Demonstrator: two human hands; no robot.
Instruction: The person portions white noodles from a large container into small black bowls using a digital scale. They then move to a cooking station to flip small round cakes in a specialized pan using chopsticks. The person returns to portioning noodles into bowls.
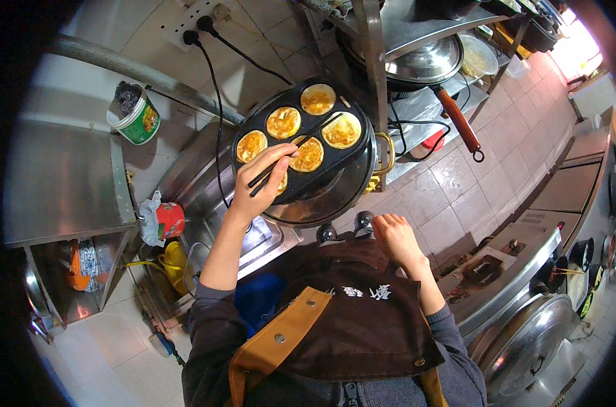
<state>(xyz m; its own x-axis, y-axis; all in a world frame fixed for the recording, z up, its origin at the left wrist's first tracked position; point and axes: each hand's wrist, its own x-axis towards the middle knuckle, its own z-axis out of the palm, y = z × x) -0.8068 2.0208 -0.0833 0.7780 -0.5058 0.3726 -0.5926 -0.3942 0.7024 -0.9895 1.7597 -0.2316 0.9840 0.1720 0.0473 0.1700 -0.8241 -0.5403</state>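
Note:
A black electric pan (323, 178) with round molds holds several browned, round cakes. My left hand (257, 191) is over the pan's near left side, gripping a pair of black chopsticks (315, 133). Their tips point at the pale-edged cake (341, 131) on the right; whether they touch it I cannot tell. Below the chopsticks lies a browned cake (308, 155), and another is partly hidden behind my fingers. My right hand (395, 238) is curled into a fist in front of my apron (359, 336), with nothing visible in it.
The pan rests on a wide metal pot (313, 217) with a brass handle (388, 152), over a steel sink (272, 244). Black power cords (219, 102) run from a wall socket (188, 20). A lidded frying pan's wooden handle (455, 117) juts from the shelf at right. A plastic tub (142, 122) hangs at left.

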